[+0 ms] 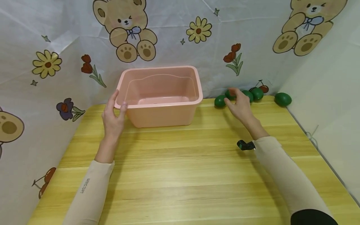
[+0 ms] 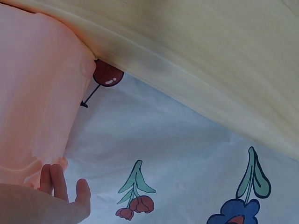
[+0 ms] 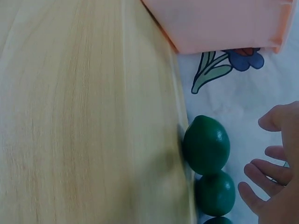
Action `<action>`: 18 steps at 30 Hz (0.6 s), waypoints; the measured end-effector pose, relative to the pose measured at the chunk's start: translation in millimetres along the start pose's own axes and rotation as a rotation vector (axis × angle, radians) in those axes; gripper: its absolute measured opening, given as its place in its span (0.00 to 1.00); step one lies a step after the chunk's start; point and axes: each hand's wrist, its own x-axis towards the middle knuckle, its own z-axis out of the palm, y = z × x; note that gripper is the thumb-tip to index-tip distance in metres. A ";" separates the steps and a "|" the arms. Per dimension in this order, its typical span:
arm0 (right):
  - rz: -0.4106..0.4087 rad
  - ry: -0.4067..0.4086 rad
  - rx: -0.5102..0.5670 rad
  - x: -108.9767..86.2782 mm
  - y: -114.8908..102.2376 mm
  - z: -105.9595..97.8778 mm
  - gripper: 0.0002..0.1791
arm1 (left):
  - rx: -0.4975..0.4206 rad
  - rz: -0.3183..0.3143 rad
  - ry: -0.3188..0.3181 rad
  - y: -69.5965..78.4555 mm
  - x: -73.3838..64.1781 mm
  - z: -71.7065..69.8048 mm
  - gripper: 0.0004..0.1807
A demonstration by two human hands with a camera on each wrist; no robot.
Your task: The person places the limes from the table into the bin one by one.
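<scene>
A pink plastic tub (image 1: 161,115) stands near the back of the wooden table, its inside bare in the head view. My left hand (image 1: 113,117) holds its left front corner, thumb at the front rim and fingers along the left side. In the left wrist view, fingertips (image 2: 57,170) meet the tub (image 2: 37,102) close to its rim. My right hand (image 1: 241,106) hovers over a row of green limes (image 1: 220,101) with nothing in its grasp. The right wrist view has its spread, slightly bent fingers beside two limes (image 3: 207,145), apart from them.
Another lime (image 1: 282,99) lies at the back right corner. A cloth (image 1: 168,37) printed with bears and flowers hangs behind the table (image 1: 182,175) and along its left. To the right rises a pale wall (image 1: 332,93). A small black device (image 1: 245,145) sits at my right cuff.
</scene>
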 end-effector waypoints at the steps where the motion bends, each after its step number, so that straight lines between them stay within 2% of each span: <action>1: 0.009 -0.007 -0.002 0.7 1.5 0.8 0.29 | -0.001 0.001 0.000 0.1 0.1 0.1 0.33; 18: 0.154 -0.161 -0.069 23.1 13.5 29.8 0.39 | 0.005 -0.005 -0.008 1.8 -0.1 0.5 0.33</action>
